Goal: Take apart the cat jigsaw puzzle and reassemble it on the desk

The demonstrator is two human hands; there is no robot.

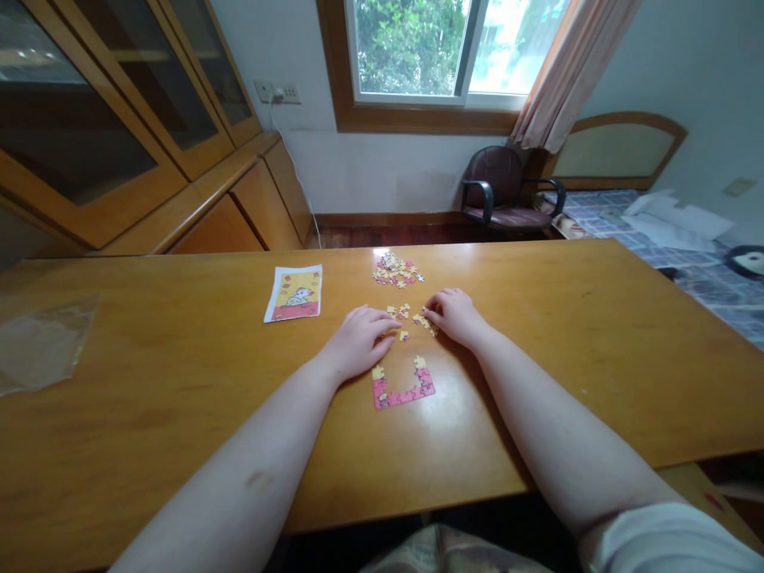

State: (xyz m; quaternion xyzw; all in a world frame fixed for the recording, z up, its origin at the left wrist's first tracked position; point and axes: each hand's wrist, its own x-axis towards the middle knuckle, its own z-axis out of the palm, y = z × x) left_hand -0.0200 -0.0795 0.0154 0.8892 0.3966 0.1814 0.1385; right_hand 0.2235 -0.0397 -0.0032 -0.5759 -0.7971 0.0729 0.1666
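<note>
Jigsaw pieces (421, 320) lie between the palm-down left hand (358, 342) and right hand (454, 316), fingers curled, grip unclear.

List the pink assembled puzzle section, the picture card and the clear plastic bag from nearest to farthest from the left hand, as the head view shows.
From the left hand:
1. The pink assembled puzzle section: just right of the hand, toward the person.
2. The picture card: ahead and left.
3. The clear plastic bag: far left.
</note>
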